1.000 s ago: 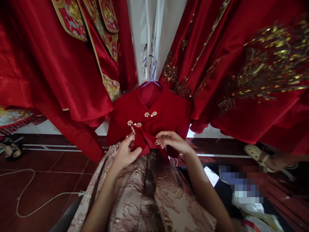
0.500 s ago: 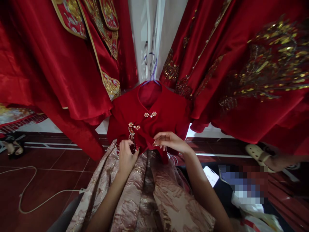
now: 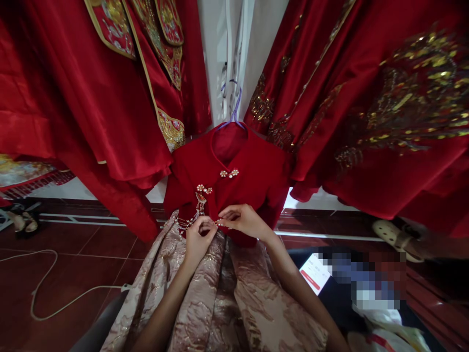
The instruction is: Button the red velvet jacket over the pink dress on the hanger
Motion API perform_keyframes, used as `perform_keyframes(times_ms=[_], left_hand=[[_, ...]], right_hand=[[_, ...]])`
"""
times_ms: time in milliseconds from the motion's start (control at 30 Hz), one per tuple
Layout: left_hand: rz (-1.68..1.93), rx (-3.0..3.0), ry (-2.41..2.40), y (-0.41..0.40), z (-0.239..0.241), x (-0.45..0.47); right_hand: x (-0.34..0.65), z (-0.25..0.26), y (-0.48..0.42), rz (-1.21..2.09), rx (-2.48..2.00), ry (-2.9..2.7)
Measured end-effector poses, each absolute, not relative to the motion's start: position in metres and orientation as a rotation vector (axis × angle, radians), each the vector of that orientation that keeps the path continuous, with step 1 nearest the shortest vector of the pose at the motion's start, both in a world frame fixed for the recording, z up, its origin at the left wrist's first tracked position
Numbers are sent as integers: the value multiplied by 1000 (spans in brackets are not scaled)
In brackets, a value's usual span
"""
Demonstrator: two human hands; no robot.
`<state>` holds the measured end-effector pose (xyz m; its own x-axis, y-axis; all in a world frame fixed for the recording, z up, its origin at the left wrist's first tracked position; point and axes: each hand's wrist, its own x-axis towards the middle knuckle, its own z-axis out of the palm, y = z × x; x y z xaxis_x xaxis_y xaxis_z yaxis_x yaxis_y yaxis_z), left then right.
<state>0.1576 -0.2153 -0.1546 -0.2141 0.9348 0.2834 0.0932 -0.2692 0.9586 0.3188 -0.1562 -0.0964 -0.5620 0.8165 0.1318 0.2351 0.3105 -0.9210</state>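
A red short jacket [image 3: 252, 171] with a stand-up collar hangs on a purple hanger [image 3: 235, 108]. Flower-shaped beaded clasps show at its neck [image 3: 229, 173] and on its left-hand side [image 3: 204, 189], where a beaded tassel [image 3: 200, 201] dangles. At the lower front edge, my left hand [image 3: 199, 239] and my right hand [image 3: 245, 221] meet with fingers pinched around a small gold clasp [image 3: 216, 223]. The fingers hide most of that clasp. Below lies a pink-gold brocade skirt [image 3: 196, 298], with my forearms above it.
Red embroidered garments hang at the left [image 3: 142, 117] and right [image 3: 330, 146]. A lit phone [image 3: 315, 274] lies on dark fabric at the right, near plastic bags [image 3: 395, 332]. A pale cable [image 3: 78, 300] crosses the tiled floor. Other people's feet show at both sides.
My right hand has moved left, bringing its side of the jacket's front edge to my left hand. The fingertips now meet. The phone's screen shows different content.
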Motion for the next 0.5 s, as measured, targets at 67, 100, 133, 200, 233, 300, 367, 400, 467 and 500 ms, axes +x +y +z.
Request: perform_keyframes(times_ms=[67,100,133,200,233,300,367,400,467,500], left_hand=[[1555,1274,1252,-216,-153,158],[1550,1241,1237,-216,-152,159],[1541,1213,1223,-216,-152,159],[1514,1178,1207,-215,-152,159],[1496,1175,1205,-215,-152,160],[1466,1200,1214,-213,-153,161],[1473,1243,1242,-211,-154,163],[1486,1265,1260,-210,-155,164],[1510,1298,1286,-208,-157,165],[1521,1310,1291,-208,-157,165]], right_hand=[[316,-98,-158,1188,-946,-2006],[315,-97,-159,1155,-959,-2018],[315,-97,-159,1123,-974,-2028],[315,-97,-160,1061,-999,-2052],[316,-96,-160,1034,-1008,-2066],[317,-96,-160,1005,-1011,-2090],[318,-94,-161,1018,-985,-2104],[318,-93,-162,1028,-962,-2118],[318,-90,-163,1010,-915,-2179],[319,-90,-163,978,-898,-2224]])
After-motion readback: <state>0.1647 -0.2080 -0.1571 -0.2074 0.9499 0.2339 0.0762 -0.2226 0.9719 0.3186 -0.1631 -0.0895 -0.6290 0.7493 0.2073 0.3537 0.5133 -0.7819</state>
